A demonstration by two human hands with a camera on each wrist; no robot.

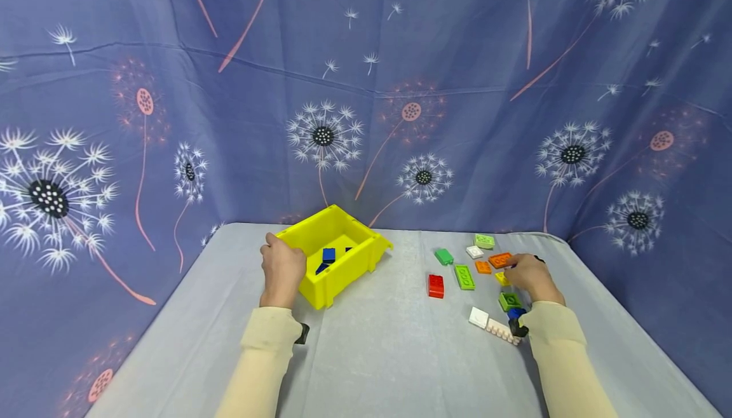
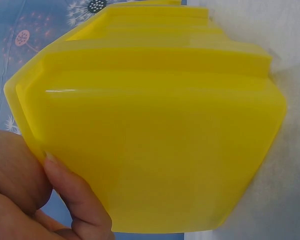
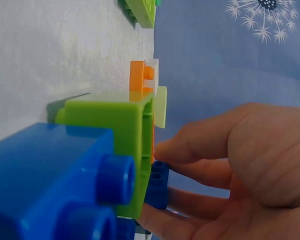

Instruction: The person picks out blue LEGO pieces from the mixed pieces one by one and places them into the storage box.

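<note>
Taking 12 o'clock as straight away from the person, the left hand (image 1: 284, 270) is at the bin's 9 o'clock end, grasping the rim, with one digit flat against the outer wall in the left wrist view. The bin (image 1: 350, 272) stands open side up on the table (image 1: 377, 354), its long axis running roughly from 8 to 2 o'clock, and a few blue bricks (image 1: 328, 255) lie on its floor. Well apart at about 3 o'clock from it, the loose bricks begin: a red brick (image 1: 436, 286), a green brick (image 1: 443, 256) at its 12 to 1 o'clock, a lime brick (image 1: 464, 277), then a white brick (image 1: 478, 317) nearer the person. Farther right, an orange brick (image 1: 500, 260) and a yellow brick (image 1: 502, 278) are just beside the fingertips of the right hand (image 1: 533, 276), at about 10 and 9 o'clock. That hand pinches a navy brick (image 3: 157, 192) between thumb and fingers, as its wrist view shows; the fingers cover too much to tell the brick's long axis. The key relation: from the navy brick, the bin lies at about 9 o'clock, well apart, beyond the loose bricks; the left hand touches the bin, while the right is far from it.
</note>
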